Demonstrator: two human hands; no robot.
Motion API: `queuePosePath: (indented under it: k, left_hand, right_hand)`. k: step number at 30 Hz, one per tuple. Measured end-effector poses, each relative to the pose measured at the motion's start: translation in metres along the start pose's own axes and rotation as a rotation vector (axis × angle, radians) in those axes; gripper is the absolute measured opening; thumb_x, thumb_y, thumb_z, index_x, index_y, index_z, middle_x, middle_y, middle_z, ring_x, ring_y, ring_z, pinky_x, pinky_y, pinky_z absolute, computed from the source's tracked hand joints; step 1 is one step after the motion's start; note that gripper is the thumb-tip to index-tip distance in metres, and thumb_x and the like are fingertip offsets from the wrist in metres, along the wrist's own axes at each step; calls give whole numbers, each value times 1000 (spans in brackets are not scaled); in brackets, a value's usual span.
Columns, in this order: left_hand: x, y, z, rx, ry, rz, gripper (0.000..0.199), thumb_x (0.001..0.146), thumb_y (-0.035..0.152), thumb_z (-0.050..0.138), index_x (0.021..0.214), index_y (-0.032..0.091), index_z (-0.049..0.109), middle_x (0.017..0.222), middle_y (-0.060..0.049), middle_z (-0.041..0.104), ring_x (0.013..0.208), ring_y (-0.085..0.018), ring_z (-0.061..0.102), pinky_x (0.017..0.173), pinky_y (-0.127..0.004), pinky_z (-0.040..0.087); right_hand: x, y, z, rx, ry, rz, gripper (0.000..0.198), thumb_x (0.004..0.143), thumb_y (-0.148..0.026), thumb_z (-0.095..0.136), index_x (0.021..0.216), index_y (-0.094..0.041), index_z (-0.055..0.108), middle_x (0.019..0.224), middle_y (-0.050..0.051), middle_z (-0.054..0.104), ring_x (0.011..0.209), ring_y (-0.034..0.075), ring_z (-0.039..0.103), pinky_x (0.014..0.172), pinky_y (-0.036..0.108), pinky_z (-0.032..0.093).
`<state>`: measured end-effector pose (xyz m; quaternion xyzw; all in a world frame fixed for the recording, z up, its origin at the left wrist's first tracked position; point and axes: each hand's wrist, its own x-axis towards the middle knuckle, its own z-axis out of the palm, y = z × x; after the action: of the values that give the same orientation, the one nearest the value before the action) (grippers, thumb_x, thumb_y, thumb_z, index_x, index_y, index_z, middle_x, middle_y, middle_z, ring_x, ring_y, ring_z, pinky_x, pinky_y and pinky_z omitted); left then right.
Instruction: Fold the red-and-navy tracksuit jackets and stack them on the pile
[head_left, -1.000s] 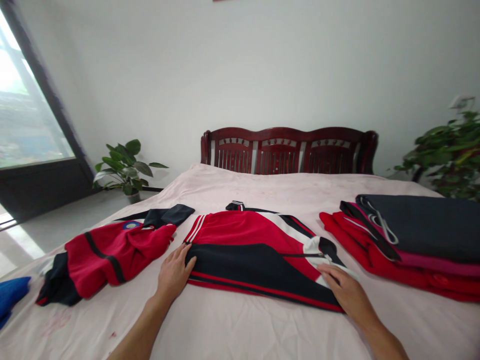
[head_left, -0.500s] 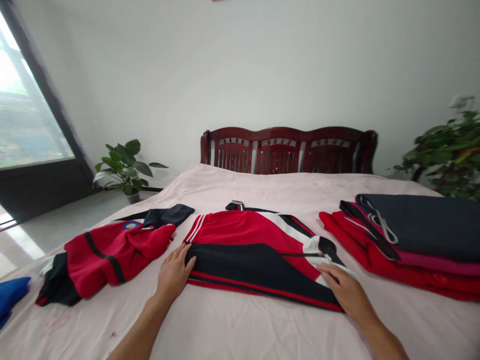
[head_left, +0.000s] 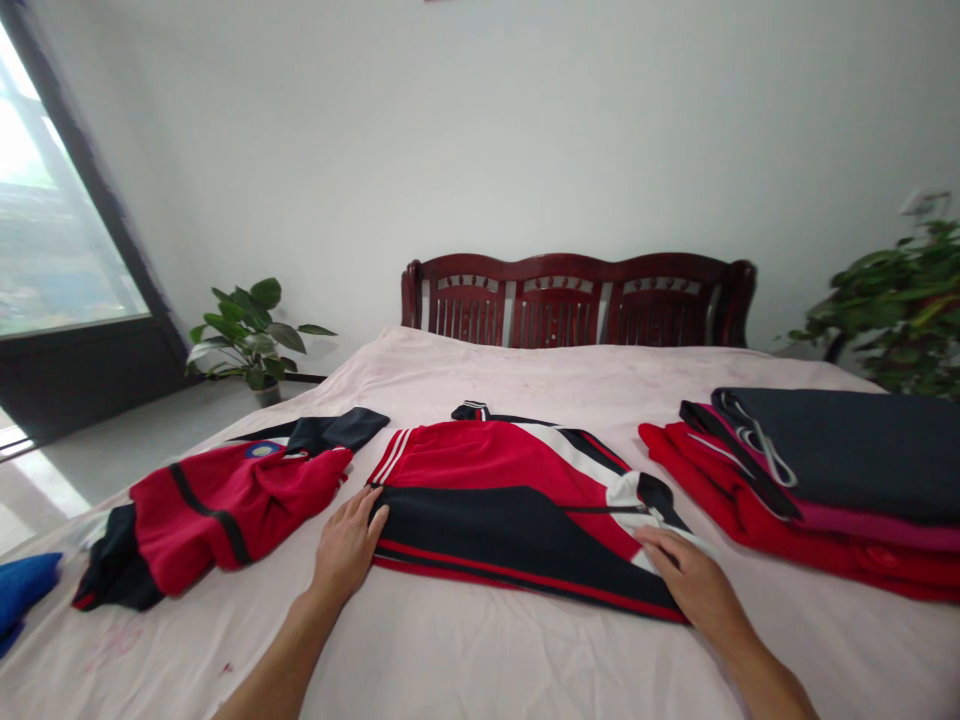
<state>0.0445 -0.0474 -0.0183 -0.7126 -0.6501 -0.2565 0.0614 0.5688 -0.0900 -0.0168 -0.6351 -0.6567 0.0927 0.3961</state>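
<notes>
A red, navy and white zip-up track jacket (head_left: 465,455) lies on its side on the bed, its navy sleeve with red piping folded along the near edge. At the striped hem on the left, my left hand (head_left: 349,540) rests with its fingers laid out on the cloth and the thumb apart. My right hand (head_left: 694,580) lies over the shoulder by the white collar, fingers stretched toward the zip; its far fingers are partly hidden. Left of the jacket is a second red and navy garment (head_left: 217,515) with a round badge, loosely crumpled.
To the right stands a stack of folded clothes (head_left: 840,450), dark grey on top, red below. A blue cloth (head_left: 26,595) shows at the left edge. The pink bedsheet (head_left: 540,660) runs back to a dark wooden headboard (head_left: 555,300). Potted plants (head_left: 255,335) flank the bed.
My left hand has shifted very slightly at the jacket's hem. My right hand and the clothes look the same.
</notes>
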Motion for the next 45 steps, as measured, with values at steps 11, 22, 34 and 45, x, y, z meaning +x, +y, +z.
queuePosePath:
  k: [11,22,34,45]
  left_hand:
    - [2,6,-5,10,-24,-90,48,97,41,41,137,18,53,142,-10,56,129,-26,52,112,-42,37]
    - [1,5,-5,-1,-13,-35,45,97,38,39,136,21,55,140,-9,58,130,-25,52,111,-42,38]
    - [2,7,-7,-7,-22,-89,48,97,41,40,137,18,54,142,-11,56,130,-26,51,111,-43,38]
    - [1,7,-6,-27,-18,-88,48,97,41,39,136,18,54,142,-11,56,130,-25,52,112,-42,38]
  right_hand:
    - [1,-1,0,6,6,-4,37,83,-46,51,96,-21,74,106,9,75,102,28,69,97,45,52]
    - [1,1,1,9,-1,-4,36,84,-46,51,97,-21,74,108,9,74,104,28,67,98,45,51]
    - [1,-4,-1,5,3,5,35,82,-45,52,94,-22,75,106,9,75,102,28,68,97,44,52]
    - [-1,-9,-3,-61,48,-42,34,84,-43,50,94,-21,74,104,8,76,99,28,69,93,44,54]
